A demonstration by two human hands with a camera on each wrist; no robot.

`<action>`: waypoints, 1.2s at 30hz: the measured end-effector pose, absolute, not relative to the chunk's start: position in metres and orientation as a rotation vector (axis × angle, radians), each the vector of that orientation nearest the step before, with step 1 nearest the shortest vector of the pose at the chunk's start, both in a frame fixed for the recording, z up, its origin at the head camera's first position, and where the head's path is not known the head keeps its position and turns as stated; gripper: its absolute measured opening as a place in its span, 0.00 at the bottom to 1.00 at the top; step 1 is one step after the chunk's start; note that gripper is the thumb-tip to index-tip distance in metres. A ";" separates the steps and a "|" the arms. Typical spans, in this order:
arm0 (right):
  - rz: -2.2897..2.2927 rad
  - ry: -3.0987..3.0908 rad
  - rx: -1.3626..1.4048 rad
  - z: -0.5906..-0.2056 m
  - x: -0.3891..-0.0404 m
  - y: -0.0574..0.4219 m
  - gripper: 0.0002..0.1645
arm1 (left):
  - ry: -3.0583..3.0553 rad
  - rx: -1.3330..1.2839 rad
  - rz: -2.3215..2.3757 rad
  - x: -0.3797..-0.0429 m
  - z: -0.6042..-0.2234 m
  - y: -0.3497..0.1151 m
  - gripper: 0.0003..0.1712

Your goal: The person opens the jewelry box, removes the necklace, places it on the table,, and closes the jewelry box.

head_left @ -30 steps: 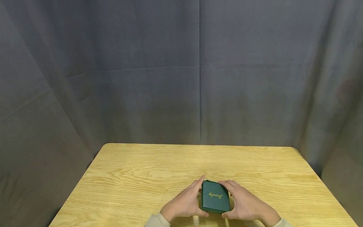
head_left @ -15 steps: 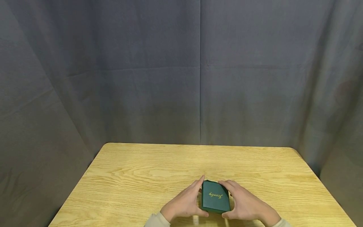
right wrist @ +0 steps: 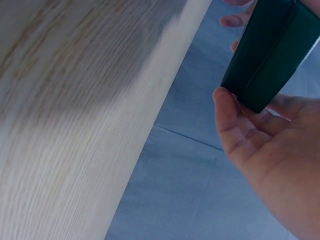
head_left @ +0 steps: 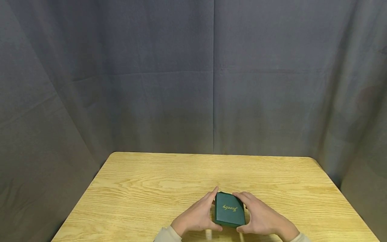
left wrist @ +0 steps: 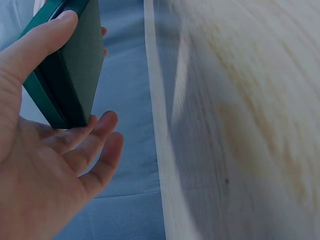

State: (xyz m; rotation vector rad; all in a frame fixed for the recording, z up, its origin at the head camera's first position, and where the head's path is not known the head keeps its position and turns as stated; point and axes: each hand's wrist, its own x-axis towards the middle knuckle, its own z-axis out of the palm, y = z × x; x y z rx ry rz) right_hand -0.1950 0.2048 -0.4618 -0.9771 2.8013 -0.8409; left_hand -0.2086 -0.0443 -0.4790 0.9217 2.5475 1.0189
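Observation:
A dark green jewelry box with gold "Jewelry" lettering, upside down in the head view, is held between both hands near the table's front. My left hand grips its left side, thumb at the near edge and fingers at the side and below. From the right, my right hand holds it with the thumb at the near corner and fingers at the far corner. In the left wrist view the box is raised off the table, its lid closed. The right wrist view shows fingers under the box.
The light wood table spreads out beyond and to both sides of the hands. Grey curtains hang behind it and along both sides.

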 end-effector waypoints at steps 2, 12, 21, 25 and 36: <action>-0.841 2.804 -0.976 -0.461 -0.195 0.205 0.55 | 2.550 0.919 1.019 -0.209 -0.479 -0.044 0.66; -0.863 2.795 -0.953 -0.460 -0.196 0.206 0.55 | 2.527 0.909 1.063 -0.210 -0.479 -0.045 0.66; -0.871 2.800 -0.962 -0.459 -0.195 0.206 0.54 | 2.495 0.906 1.089 -0.209 -0.477 -0.045 0.65; -0.855 2.837 -0.972 -0.457 -0.194 0.205 0.55 | 2.519 0.920 1.107 -0.208 -0.477 -0.043 0.66; -0.914 2.814 -0.976 -0.458 -0.193 0.205 0.55 | 2.570 0.920 1.113 -0.208 -0.475 -0.041 0.65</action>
